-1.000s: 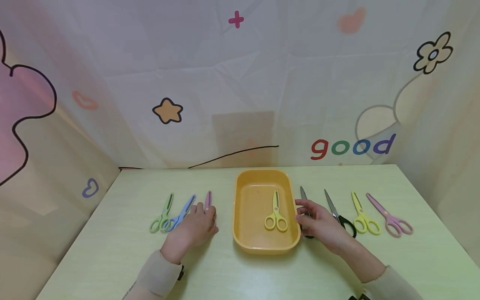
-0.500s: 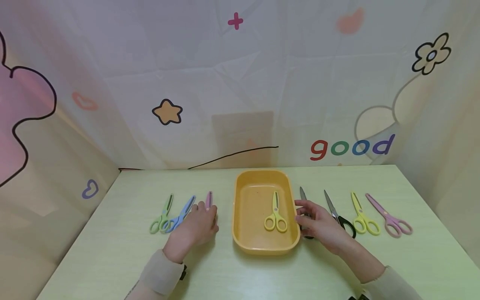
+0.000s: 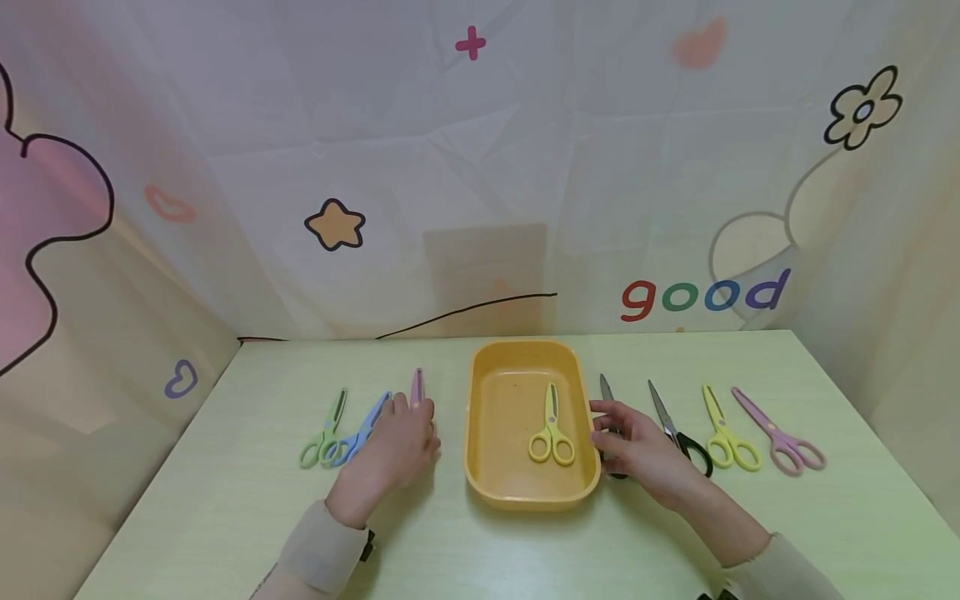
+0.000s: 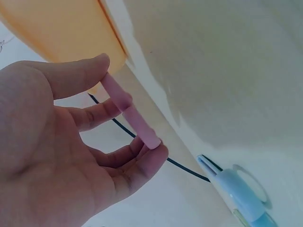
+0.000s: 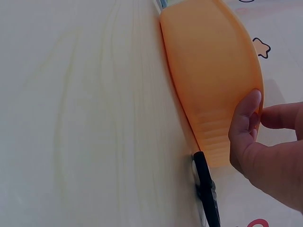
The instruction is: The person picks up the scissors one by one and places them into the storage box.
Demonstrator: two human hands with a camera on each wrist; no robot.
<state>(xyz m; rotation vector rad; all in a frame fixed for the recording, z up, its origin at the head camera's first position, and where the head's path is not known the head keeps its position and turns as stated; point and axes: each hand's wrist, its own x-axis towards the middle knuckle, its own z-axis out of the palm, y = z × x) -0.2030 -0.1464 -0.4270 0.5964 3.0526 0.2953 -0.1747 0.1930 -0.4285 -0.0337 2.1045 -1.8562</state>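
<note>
Fingers [image 4: 143, 172] curled, left hand [image 3: 393, 443] pinching pink scissors [image 3: 417, 387], palm down

And what a setting: pale, creased printed fabric walls [image 3: 390, 100] wrapping the back and both sides! A big black-outlined pink shape [image 3: 60, 192] bulges at far left, a magenta plus sign [image 3: 471, 43] sits up top, and multicoloured lettering [image 3: 710, 295] spells "good" low down. Soft light everywhere, washing over a smooth, pale yellow-green tabletop [image 3: 480, 558], rectangular, its far edge meeting the cloth!
</note>
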